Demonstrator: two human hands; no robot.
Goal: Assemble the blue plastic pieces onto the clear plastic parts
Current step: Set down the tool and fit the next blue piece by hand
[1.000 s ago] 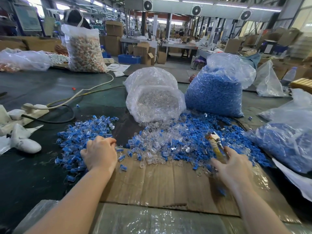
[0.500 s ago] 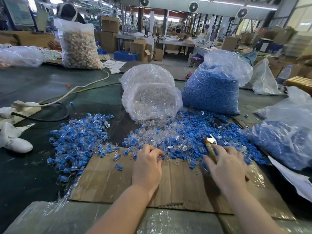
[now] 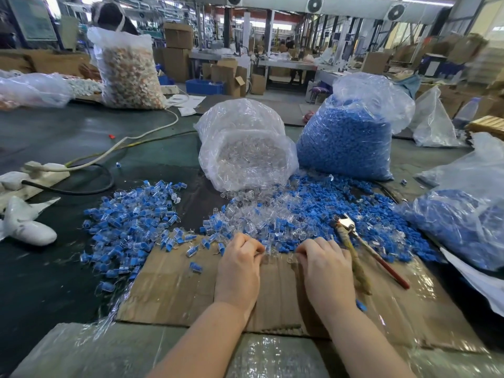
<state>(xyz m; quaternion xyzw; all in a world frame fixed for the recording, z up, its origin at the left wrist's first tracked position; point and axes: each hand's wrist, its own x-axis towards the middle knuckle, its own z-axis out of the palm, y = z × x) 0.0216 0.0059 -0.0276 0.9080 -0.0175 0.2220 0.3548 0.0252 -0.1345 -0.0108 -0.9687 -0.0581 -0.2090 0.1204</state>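
A: Factory floor behind, stacked cartons, fans up high. Bench was a dark mat (image 3: 54,290) with a flattened cardboard sheet (image 3: 174,290) on top.

B: Stock?

A: Bag of clear parts (image 3: 246,156) lay open at the centre, bag of blue pieces (image 3: 345,143) upright just right of it. Loose mix of clear parts (image 3: 253,214) and blue pieces (image 3: 316,197) spilled between bags and cardboard. Assembled blue-in-clear units (image 3: 131,214) heaped to the left.

B: Hands?

A: My left hand (image 3: 240,266) and right hand (image 3: 324,268) sat close together at the pile's near edge, fingers curled down into the parts. Couldn't tell what either pinched. Pliers (image 3: 365,249) lay just right of my right hand.
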